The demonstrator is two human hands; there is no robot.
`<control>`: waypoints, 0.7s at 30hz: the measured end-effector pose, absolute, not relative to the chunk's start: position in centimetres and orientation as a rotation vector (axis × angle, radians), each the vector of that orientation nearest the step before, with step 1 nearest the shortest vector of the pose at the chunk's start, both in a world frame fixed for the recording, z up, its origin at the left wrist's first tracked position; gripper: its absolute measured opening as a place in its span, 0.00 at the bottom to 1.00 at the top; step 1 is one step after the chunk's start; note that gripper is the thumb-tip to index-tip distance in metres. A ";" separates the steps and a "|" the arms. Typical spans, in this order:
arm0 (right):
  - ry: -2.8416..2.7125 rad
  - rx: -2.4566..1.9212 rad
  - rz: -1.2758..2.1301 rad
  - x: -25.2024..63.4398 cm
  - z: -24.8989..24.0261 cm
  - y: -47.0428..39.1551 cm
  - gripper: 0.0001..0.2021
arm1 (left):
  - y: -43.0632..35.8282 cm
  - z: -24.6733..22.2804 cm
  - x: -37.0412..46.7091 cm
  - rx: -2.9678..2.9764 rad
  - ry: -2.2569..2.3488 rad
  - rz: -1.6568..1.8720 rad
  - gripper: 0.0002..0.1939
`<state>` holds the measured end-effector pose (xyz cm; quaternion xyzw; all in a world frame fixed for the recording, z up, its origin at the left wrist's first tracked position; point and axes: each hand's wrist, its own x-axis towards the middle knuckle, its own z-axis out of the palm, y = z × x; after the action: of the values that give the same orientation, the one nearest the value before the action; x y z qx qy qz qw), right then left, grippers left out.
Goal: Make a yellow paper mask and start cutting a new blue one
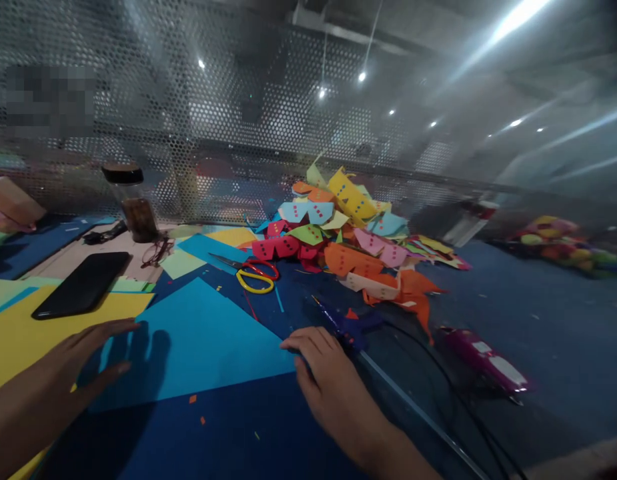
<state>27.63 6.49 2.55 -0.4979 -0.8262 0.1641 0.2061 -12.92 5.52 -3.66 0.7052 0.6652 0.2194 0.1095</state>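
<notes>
A large blue sheet of paper (203, 347) lies on the dark blue table between my hands. Over its left edge hovers my left hand (88, 360), fingers spread and empty, casting a shadow on the sheet. My right hand (321, 370) is at the sheet's right corner, fingers bent, fingertips at the paper's edge; whether they pinch it is unclear. Just beyond that hand is a blue glue gun (351, 327) with a clear glue stick. Scissors (258, 275) with red and yellow handles rest past the sheet. Yellow paper (8, 347) lies under my left hand.
A black phone (83, 283), a lidded jar (138, 210) and eyeglasses (157, 250) are at the left. Colorful cut paper shapes (353, 250) are piled at the back centre. To the right are a purple tool (488, 360) and a black cable (448, 377). A perforated metal screen stands behind.
</notes>
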 end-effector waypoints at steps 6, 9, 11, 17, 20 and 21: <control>-2.452 -1.349 0.374 27.2 2.2 5.6 0.13 | 8.0 -5.0 -13.4 2.064 2.017 0.510 0.30; -2.478 -1.332 0.322 27.2 2.1 5.5 0.14 | 8.6 -3.6 -12.8 2.008 2.042 0.523 0.30; -2.491 -1.328 0.294 27.1 2.1 5.4 0.14 | 8.6 -2.3 -11.9 1.953 2.010 0.556 0.32; -2.521 -1.325 0.240 26.9 2.1 5.5 0.13 | 8.4 1.2 -10.1 1.669 1.916 0.761 0.35; -2.526 -1.315 0.207 26.9 2.0 5.7 0.14 | 8.5 1.6 -10.3 1.562 1.842 0.855 0.40; -2.527 -1.310 0.198 26.9 2.0 5.7 0.14 | 8.5 1.8 -10.3 1.506 1.814 0.872 0.41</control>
<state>26.85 5.72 1.99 -0.4544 -0.8764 0.0687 0.1439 -10.25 8.50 1.76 0.5698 0.6863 0.3300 0.3088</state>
